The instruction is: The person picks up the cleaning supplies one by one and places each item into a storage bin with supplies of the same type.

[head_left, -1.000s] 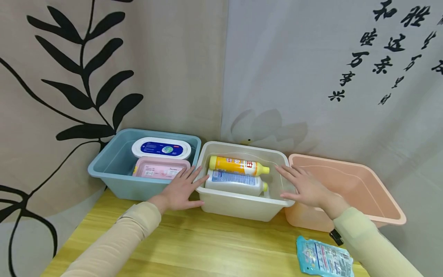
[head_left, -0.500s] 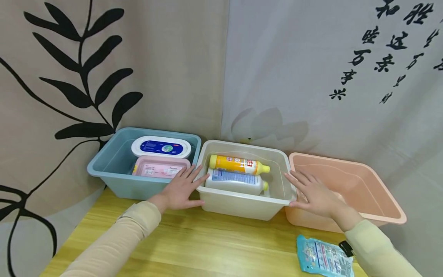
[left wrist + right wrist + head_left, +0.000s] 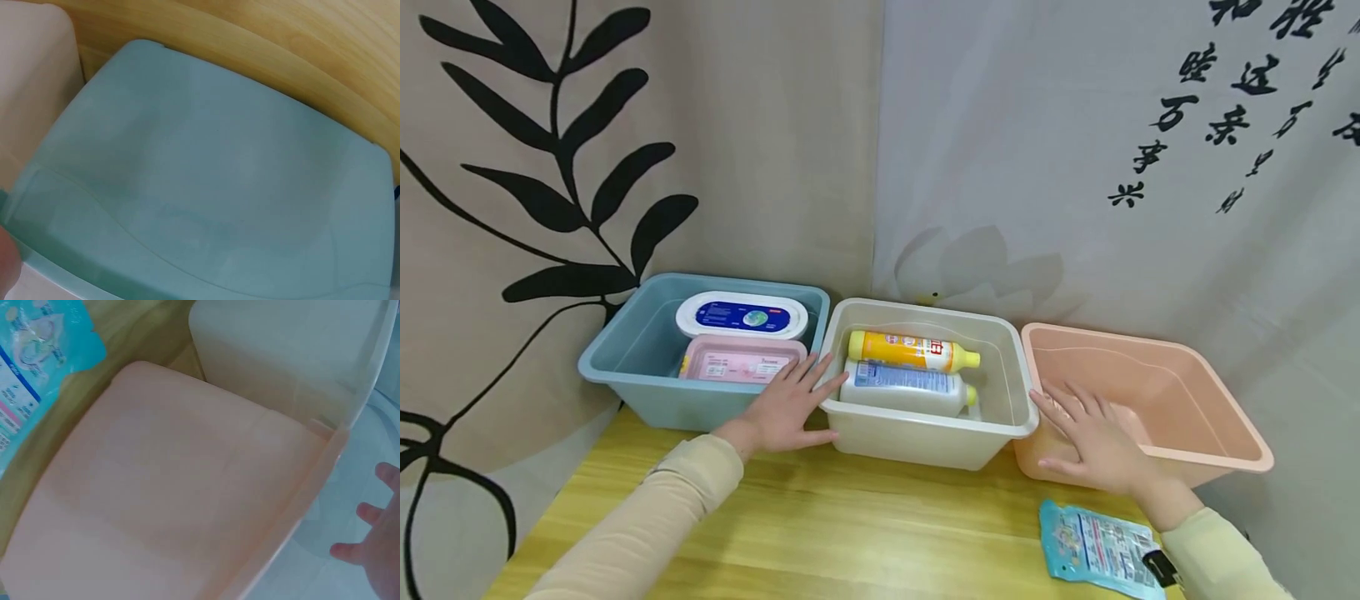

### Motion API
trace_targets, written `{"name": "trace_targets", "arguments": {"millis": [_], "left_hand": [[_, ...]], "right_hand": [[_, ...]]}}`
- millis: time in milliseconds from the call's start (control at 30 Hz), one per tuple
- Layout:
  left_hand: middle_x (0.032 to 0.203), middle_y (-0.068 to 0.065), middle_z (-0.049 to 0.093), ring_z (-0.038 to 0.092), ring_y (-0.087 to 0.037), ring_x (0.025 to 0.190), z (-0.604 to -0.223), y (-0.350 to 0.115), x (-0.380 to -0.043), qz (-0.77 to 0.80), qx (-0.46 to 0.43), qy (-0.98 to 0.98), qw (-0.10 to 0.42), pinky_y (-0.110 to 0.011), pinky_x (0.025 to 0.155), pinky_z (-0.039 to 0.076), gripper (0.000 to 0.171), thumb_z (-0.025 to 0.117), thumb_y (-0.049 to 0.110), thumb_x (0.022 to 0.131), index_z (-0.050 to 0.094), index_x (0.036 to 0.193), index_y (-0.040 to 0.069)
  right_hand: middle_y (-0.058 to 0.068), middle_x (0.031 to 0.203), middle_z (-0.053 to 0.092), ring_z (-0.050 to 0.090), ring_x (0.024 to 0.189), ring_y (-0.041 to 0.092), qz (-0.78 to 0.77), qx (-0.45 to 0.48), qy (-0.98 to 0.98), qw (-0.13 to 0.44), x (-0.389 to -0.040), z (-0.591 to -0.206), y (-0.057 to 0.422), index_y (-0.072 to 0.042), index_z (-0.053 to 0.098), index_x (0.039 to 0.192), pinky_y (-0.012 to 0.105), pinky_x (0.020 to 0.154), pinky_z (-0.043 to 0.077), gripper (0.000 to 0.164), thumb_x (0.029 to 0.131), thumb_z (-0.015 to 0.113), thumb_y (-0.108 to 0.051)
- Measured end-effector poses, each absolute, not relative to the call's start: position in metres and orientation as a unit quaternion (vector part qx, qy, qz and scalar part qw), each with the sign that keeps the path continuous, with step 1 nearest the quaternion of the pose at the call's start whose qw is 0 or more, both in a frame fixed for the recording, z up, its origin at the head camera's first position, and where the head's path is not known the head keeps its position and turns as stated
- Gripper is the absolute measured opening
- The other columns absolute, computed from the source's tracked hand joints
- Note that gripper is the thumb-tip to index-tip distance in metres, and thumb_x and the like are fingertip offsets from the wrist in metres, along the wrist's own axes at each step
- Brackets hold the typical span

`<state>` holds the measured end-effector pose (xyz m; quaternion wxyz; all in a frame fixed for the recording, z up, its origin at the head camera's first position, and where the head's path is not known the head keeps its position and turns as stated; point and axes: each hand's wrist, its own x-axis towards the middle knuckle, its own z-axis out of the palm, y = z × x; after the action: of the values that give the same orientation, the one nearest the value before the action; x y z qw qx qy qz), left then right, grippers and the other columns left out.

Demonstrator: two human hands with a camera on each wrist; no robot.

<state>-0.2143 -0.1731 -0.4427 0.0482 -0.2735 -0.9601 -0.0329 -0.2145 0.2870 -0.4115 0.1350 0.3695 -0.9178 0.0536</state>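
Note:
Fingers spread, my left hand point(image 3: 784, 408) lies over the corner where the blue bin point(image 3: 647, 383) and the white bin point(image 3: 910, 442) meet. My right hand point(image 3: 1097, 442), its fingers extended, is over the front of the peach bin point(image 3: 1195, 392), fingertips near the white bin's right corner. In the white bin lie a yellow bottle point(image 3: 913, 352) and a white bottle point(image 3: 902, 389) with a yellow-green cap. Inside the blue bin sit a white oval-lidded container point(image 3: 741, 316) and a pink pack point(image 3: 741, 358). Neither hand holds anything.
A light-blue packet point(image 3: 1097, 546) with printed text lies on the wooden table point(image 3: 850, 533) in front of the peach bin, partly under the right sleeve. Behind the bins hangs a cloth point(image 3: 775, 167) with black leaves and characters.
My right hand has moved right, from the white bin's right rim to over the peach bin. My left hand has kept its place by the white bin. The head view has shifted slightly.

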Motion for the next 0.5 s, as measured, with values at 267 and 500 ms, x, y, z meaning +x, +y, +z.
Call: {"name": "trace_targets", "arguments": {"millis": [267,500], "left_hand": [[0.158,-0.013,0.011,0.014,-0.036,0.144,-0.443,-0.173,-0.215,-0.020,-0.278,-0.959,0.055,-0.054,0.116,0.015,0.087,0.042,0.072,0.083,0.020,0.150,0.022],[0.157,-0.014,0.015,0.016,-0.037,0.143,-0.442,-0.173,-0.215,-0.014,-0.279,-0.959,0.056,-0.054,0.116,0.016,0.086,0.040,0.073,0.083,0.019,0.151,0.023]], "right_hand": [[0.014,0.148,0.033,0.022,0.135,0.043,0.067,0.352,-0.926,0.118,-0.201,-0.418,0.294,-0.016,0.029,0.147,0.066,0.103,0.019,0.087,0.077,0.068,-0.049],[0.010,0.153,0.026,0.012,0.142,0.037,0.064,0.350,-0.926,0.128,-0.189,-0.429,0.300,-0.015,0.030,0.147,0.058,0.114,0.004,0.087,0.077,0.066,-0.052]]}}
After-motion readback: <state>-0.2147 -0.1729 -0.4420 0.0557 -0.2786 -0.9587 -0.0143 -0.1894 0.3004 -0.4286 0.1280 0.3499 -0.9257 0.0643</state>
